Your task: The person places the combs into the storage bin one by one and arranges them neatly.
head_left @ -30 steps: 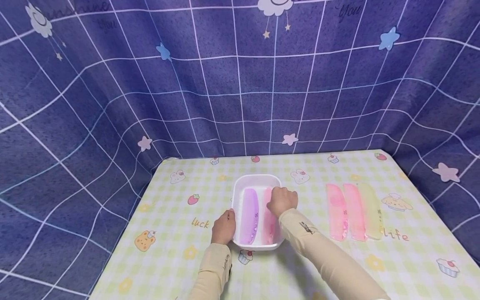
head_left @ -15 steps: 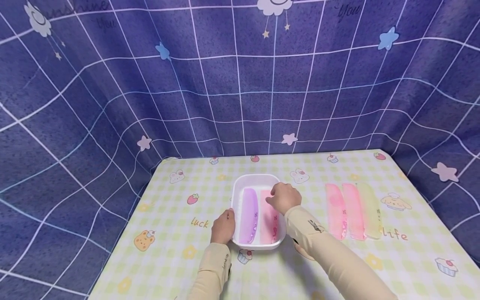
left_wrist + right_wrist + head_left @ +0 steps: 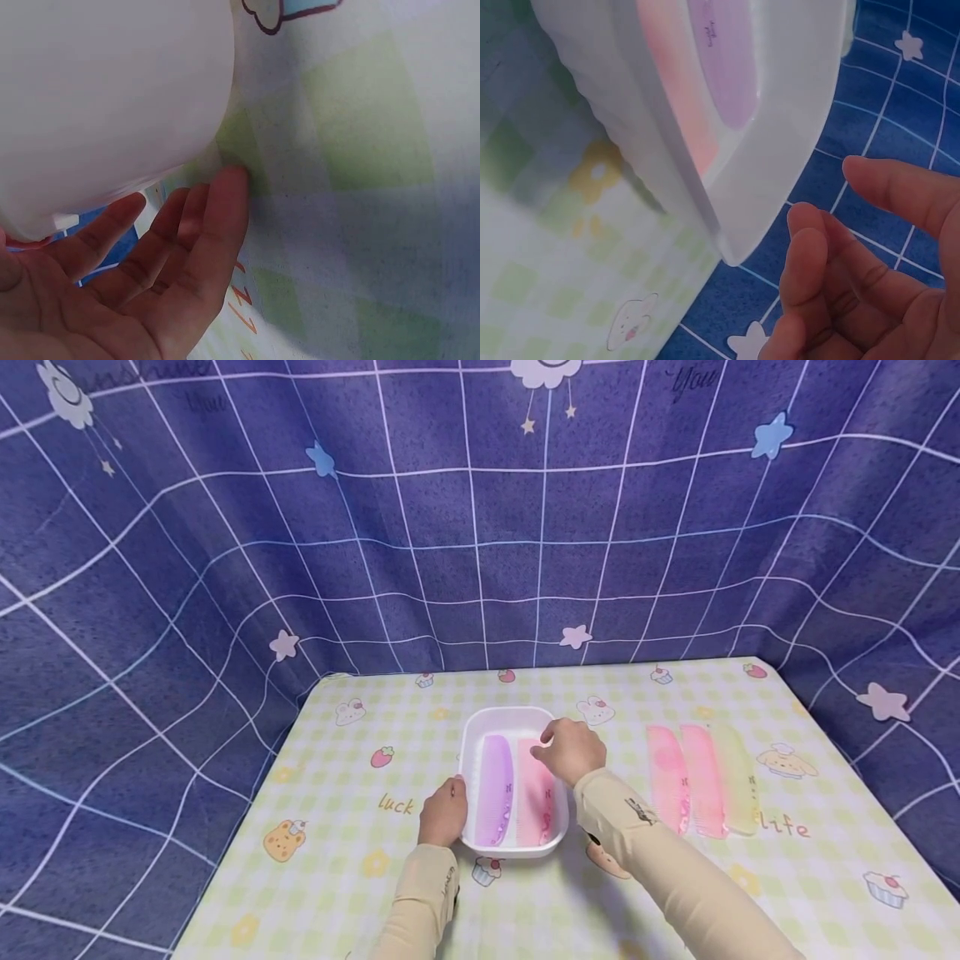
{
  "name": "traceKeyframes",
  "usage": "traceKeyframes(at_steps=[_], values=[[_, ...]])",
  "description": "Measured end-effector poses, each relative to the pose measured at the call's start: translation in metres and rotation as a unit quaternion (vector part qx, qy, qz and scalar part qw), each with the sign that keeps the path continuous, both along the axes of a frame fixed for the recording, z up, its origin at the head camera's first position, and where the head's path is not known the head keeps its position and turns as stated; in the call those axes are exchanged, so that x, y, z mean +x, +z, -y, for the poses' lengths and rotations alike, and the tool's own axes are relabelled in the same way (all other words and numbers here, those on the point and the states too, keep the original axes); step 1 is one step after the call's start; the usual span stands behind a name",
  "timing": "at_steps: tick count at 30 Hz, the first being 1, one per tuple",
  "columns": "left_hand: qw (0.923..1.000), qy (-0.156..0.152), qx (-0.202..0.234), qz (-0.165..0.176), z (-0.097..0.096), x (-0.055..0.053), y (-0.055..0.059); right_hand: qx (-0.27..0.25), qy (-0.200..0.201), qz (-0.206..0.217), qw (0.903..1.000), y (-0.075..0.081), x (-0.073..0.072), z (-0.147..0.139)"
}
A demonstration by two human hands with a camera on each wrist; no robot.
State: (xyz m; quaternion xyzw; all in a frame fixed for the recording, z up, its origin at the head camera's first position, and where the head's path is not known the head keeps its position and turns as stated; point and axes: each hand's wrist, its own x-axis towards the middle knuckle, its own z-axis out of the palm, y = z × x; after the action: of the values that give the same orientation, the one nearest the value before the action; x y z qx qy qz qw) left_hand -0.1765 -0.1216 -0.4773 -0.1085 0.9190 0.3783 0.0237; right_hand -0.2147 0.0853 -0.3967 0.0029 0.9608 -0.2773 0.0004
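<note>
A white plastic tray (image 3: 517, 852) stands on the table. In it a purple comb (image 3: 495, 789) lies on the left and a pink comb (image 3: 533, 802) beside it on the right. My left hand (image 3: 444, 810) holds the tray's left side, thumb at the rim; in the left wrist view its fingers (image 3: 214, 225) lie along the outer wall. Over the tray's right rim hovers my right hand (image 3: 573, 752), near the pink comb's far end. The right wrist view shows that hand's thumb (image 3: 892, 187) apart from its bent fingers, nothing between them.
Right of the tray, two pink combs (image 3: 667, 777) (image 3: 703, 781) and a pale yellow-green comb (image 3: 735, 781) lie side by side on the checked tablecloth (image 3: 337, 902). A blue grid-patterned curtain (image 3: 420, 527) hangs behind the table and along both sides.
My right hand has let go of the pink comb, which now lies flat in the tray, and has drawn back slightly to the right. The left hand stays at the tray.
</note>
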Motion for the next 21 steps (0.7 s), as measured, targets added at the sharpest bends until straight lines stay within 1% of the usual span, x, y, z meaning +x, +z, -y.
traceKeyframes(at_steps=[3,12,21], values=[[1.0,-0.002,-0.004,-0.003,0.0,0.0,0.001,-0.01,-0.001,-0.008,0.9999,0.003,0.001,-0.003],[1.0,-0.001,0.005,0.008,0.0,-0.001,0.0,-0.028,-0.007,-0.013,0.9995,0.013,0.001,-0.012],[1.0,-0.005,0.006,0.006,0.0,-0.001,0.0,-0.045,-0.019,-0.004,0.9988,0.013,0.002,-0.024]])
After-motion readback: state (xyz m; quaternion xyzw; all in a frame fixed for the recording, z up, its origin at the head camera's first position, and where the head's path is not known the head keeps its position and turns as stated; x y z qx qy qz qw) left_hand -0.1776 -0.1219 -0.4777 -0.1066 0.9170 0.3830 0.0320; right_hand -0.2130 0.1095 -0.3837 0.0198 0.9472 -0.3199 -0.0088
